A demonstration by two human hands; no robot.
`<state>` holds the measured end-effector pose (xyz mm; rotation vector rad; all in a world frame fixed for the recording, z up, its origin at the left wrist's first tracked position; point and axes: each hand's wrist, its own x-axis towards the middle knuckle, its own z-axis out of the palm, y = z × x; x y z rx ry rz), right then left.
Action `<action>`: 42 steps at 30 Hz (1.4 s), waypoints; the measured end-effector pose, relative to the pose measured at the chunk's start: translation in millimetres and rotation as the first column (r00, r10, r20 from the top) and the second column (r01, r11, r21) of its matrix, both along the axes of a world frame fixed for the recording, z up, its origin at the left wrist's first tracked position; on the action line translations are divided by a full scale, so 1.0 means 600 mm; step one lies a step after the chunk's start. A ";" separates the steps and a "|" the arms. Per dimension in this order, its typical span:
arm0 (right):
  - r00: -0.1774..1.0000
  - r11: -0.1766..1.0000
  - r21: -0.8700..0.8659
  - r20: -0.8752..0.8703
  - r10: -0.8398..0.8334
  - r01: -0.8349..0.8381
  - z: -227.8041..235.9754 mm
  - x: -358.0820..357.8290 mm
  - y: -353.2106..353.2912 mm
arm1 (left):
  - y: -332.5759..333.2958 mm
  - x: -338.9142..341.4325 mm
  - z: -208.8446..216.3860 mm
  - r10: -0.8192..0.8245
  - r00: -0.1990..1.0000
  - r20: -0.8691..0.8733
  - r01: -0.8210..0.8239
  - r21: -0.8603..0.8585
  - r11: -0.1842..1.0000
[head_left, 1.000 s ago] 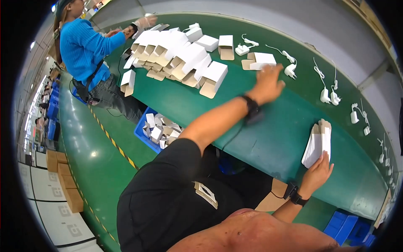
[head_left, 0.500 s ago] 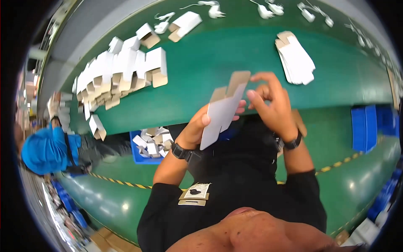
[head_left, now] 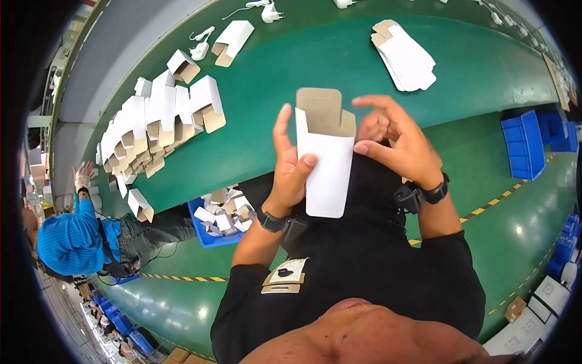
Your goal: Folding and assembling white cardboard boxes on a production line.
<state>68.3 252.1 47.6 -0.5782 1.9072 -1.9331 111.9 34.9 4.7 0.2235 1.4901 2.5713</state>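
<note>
Left hand [head_left: 291, 173]: grips a white box [head_left: 328, 176] by its left side, thumb pressed on the front face, index finger raised along the edge, the rest hidden behind; holding from one side seems to leave room at the flaps.
Right hand [head_left: 397, 142]: thumb and index finger spread well apart, other fingers loosely curled; the thumb tip is at the box's upper right edge, touching or just beside, I cannot tell which.
White box: held off the worktop [head_left: 260, 112], in line with its near edge; the mouth points away from the person and a brown flap [head_left: 319, 100] stands up, probably to keep the inside in sight.
Flat cartons [head_left: 406, 57]: a fanned stack right of the worktop's middle, likely put there for easy reach.
Open boxes [head_left: 160, 115]: massed toward the worktop's left end.
Chargers [head_left: 199, 51]: white, corded, spaced along the far edge.
Blue bin [head_left: 221, 241]: below the near edge, left, filled with card pieces.
Co-worker [head_left: 79, 239]: blue sweater, by the left end.
</note>
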 end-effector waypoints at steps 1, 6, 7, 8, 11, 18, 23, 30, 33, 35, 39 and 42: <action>0.989 0.998 -0.018 -0.134 -0.070 0.068 -0.006 0.003 -0.008 | -0.002 -0.002 -0.001 -0.008 0.999 -0.034 0.007 -0.017 1.000; 0.982 0.966 -0.218 -0.096 -0.160 0.136 -0.025 0.011 -0.020 | 0.004 -0.007 -0.005 -0.169 0.986 0.000 0.168 0.100 0.981; 0.993 0.950 -0.290 0.053 -0.103 0.114 -0.032 0.012 -0.019 | 0.006 -0.005 -0.009 -0.234 0.971 0.047 0.222 0.182 0.958; 0.993 0.951 -0.286 0.059 -0.101 0.114 -0.044 0.014 -0.015 | 0.009 -0.002 -0.017 -0.232 0.971 0.052 0.219 0.187 0.958; 0.999 0.995 -0.097 0.039 -0.012 0.016 -0.078 0.019 0.005 | 0.021 0.011 -0.041 -0.162 0.986 0.034 0.154 0.167 0.974; 0.964 0.893 -0.432 -0.157 -0.216 0.130 -0.058 0.017 -0.051 | 0.016 0.014 -0.016 0.027 0.998 -0.051 -0.023 0.063 0.998; 0.976 0.996 -0.040 -0.200 -0.085 0.079 -0.031 0.001 -0.031 | -0.005 0.011 -0.017 -0.100 0.957 -0.270 0.016 -0.297 0.955; 1.000 0.976 -0.217 -0.017 -0.018 0.014 -0.042 0.008 -0.025 | -0.018 0.014 -0.030 -0.176 0.910 -0.375 -0.019 -0.462 0.887; 0.999 0.968 -0.246 0.001 -0.048 0.047 -0.043 0.010 -0.033 | -0.018 0.015 -0.031 -0.170 0.906 -0.387 -0.031 -0.463 0.886; 0.997 0.966 -0.245 0.005 -0.077 0.075 -0.044 0.010 -0.037 | -0.018 0.016 -0.030 -0.152 0.907 -0.393 -0.047 -0.452 0.891; 0.995 0.962 -0.253 0.051 -0.088 0.098 -0.048 0.010 -0.041 | -0.022 0.017 -0.038 -0.112 0.905 -0.411 -0.116 -0.491 0.864; 0.984 0.950 -0.265 0.107 -0.139 0.164 -0.046 0.016 -0.049 | -0.019 0.017 -0.040 -0.121 0.895 -0.430 -0.119 -0.490 0.864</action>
